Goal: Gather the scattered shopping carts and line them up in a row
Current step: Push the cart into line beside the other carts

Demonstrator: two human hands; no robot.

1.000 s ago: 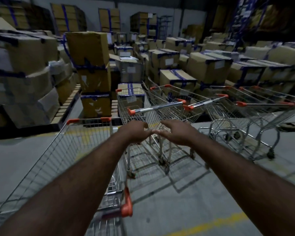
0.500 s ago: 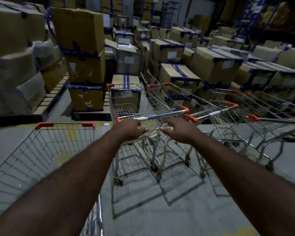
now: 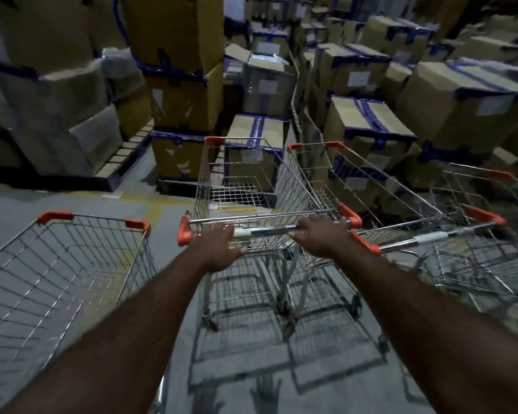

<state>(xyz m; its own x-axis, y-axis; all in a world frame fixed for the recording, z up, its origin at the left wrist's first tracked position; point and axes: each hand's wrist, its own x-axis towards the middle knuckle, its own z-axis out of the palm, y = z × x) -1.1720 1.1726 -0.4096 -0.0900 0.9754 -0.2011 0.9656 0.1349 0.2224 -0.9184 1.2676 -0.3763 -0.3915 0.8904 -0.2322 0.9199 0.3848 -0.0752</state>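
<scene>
Hands (image 3: 219,249) (image 3: 319,237) on cart handle (image 3: 266,231); box labels (image 3: 359,78) illegible.

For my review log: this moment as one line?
left hand: grips shopping cart handle | right hand: grips same handle | held cart: alongside neighbouring cart

Four shopping carts (image 3: 72,264) (maybe five), two hands (image 3: 219,249), many boxes (image 3: 368,121).
</scene>
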